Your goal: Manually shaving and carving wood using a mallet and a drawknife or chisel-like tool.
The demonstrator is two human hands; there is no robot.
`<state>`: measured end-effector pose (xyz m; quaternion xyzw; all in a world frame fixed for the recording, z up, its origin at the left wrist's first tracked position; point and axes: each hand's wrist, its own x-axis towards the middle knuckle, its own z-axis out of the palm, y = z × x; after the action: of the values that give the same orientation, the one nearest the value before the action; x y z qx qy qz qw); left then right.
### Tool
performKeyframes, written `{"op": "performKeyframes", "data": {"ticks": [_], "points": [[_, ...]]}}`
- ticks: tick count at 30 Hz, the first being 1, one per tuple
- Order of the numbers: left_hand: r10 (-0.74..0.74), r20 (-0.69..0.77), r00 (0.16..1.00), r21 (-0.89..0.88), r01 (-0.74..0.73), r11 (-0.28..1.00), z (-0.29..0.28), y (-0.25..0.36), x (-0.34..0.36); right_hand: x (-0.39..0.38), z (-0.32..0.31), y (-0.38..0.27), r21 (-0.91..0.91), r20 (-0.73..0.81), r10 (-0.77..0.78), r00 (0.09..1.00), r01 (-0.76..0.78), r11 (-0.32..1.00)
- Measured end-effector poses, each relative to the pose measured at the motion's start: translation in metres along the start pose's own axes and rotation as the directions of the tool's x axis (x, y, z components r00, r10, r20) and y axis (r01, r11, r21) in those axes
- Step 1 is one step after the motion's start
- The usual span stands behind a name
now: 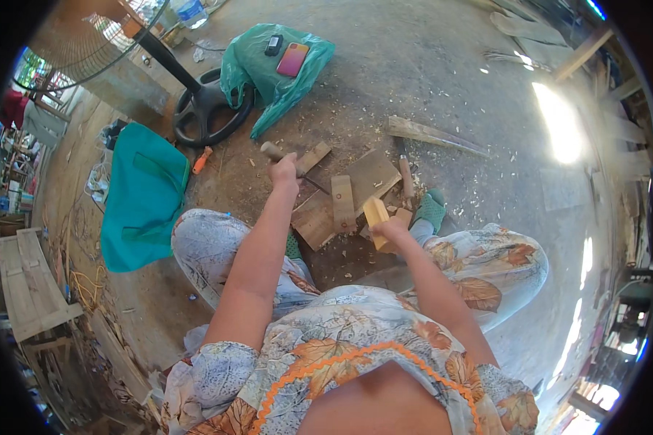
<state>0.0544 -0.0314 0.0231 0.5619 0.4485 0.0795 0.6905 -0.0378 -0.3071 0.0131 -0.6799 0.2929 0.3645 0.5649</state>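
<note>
My left hand (284,172) is closed around a chisel-like tool (272,151) with a round wooden handle; its thin dark shaft slants down toward the wood blocks. In my right hand (390,230) is a pale yellow wooden block (375,213), gripped near its lower end. Between the hands, a small upright-looking wood piece (343,204) with dark round marks rests against wider boards (374,176). Another short wood piece (314,156) lies just beyond my left hand. A second wooden-handled tool (406,177) lies right of the boards.
Shavings litter the floor around a long wood strip (435,136). Farther off, a green plastic bag (297,90) carries a phone (292,59) and a small black object (273,45). A fan base (210,109), orange-handled tool (202,160) and teal bag (144,199) are left.
</note>
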Motion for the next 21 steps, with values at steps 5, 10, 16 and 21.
{"op": "performKeyframes", "data": {"ticks": [5, 10, 16, 21], "points": [[0.525, 0.639, 0.562, 0.426, -0.827, 0.366, 0.015, 0.017, -0.052, 0.003, -0.020, -0.019, -0.791, -0.038, -0.085, 0.996, 0.023, 0.611], [-0.229, 0.893, 0.388, 0.323, -0.906, -0.274, -0.003, -0.049, -0.067, 0.013, -0.028, -0.023, -0.784, -0.206, -0.186, 0.961, -0.048, 0.618], [-0.364, 0.803, 0.471, 0.335, -0.863, -0.377, -0.002, -0.066, -0.076, 0.011, -0.029, -0.023, -0.767, -0.208, -0.135, 0.969, -0.075, 0.638], [-0.375, 0.783, 0.497, 0.410, -0.865, -0.289, 0.010, -0.081, -0.069, 0.017, -0.028, -0.028, -0.811, -0.150, -0.081, 0.985, -0.075, 0.580]]}}
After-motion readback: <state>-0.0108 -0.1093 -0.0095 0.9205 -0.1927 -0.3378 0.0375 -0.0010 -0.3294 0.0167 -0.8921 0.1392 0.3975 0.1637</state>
